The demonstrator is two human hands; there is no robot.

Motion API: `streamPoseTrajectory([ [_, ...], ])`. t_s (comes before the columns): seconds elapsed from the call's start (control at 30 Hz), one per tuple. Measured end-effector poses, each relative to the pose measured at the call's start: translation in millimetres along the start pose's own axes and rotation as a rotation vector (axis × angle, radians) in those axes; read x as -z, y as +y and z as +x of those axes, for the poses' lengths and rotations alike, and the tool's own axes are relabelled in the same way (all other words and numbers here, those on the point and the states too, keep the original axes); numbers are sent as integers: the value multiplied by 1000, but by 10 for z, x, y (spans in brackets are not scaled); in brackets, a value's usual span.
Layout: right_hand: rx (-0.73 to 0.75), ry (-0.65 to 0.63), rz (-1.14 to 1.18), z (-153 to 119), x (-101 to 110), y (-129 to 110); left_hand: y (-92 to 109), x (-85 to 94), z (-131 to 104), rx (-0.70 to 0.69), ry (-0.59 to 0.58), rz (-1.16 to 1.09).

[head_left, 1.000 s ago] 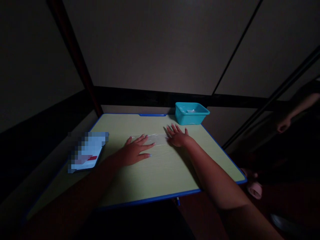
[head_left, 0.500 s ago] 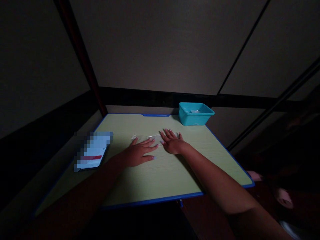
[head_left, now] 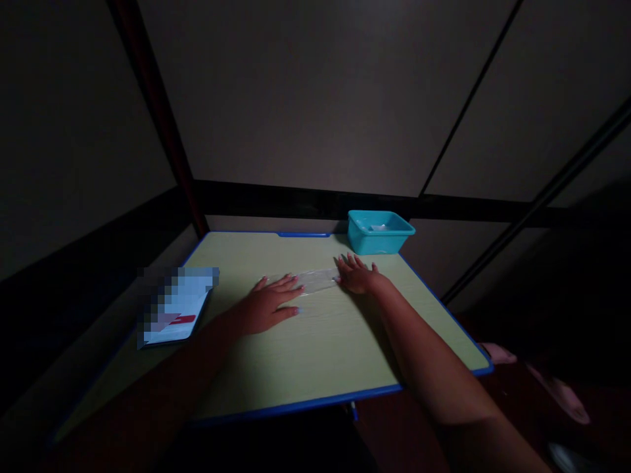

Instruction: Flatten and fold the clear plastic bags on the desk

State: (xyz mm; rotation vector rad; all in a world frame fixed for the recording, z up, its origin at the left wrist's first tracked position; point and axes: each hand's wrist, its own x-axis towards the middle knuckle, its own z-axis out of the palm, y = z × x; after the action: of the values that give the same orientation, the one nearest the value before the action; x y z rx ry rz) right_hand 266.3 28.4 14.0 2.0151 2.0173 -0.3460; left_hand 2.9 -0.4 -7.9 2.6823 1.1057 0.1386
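A clear plastic bag or film (head_left: 319,281) lies flat as a narrow strip on the pale green tabletop (head_left: 315,355). My left hand (head_left: 269,305) rests palm down over its left end, fingers spread, covering part of it. Over the right end lies my right hand (head_left: 357,276), also palm down with fingers apart. Neither hand grips anything. Between the hands the middle of the plastic shows, slightly creased and shiny. Whether it is a bag or a single sheet I cannot tell.
A turquoise plastic basket (head_left: 378,243) with something clear or whitish inside stands at the table's back right corner. On the left lies a phone or tablet (head_left: 180,309) with a lit, blurred screen. Blue edging rims the table. Pink slippers (head_left: 497,353) are on the dark red floor.
My right hand has slid to the right along the plastic, away from my left hand, so more of the strip shows between them. My left hand stays nearly in place.
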Motion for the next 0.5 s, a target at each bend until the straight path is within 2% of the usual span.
streamPoseTrajectory([
  [0.07,46,68,26,-35,-4,-64,-13,5,14,44,48,29],
  [0.17,226,148,77,-150,-44,-255,-43,-17,40,119,94,73],
  [0.27,451,169,100,-266,-117,-462,-63,-55,51,170,65,98],
  [0.33,544,151,102,-310,-159,-549,-61,-67,43,181,27,103],
  [0.4,566,123,98,-317,-181,-574,-48,-62,27,186,-3,108],
  [0.5,502,89,90,-265,-175,-510,-24,-33,5,190,-23,107],
])
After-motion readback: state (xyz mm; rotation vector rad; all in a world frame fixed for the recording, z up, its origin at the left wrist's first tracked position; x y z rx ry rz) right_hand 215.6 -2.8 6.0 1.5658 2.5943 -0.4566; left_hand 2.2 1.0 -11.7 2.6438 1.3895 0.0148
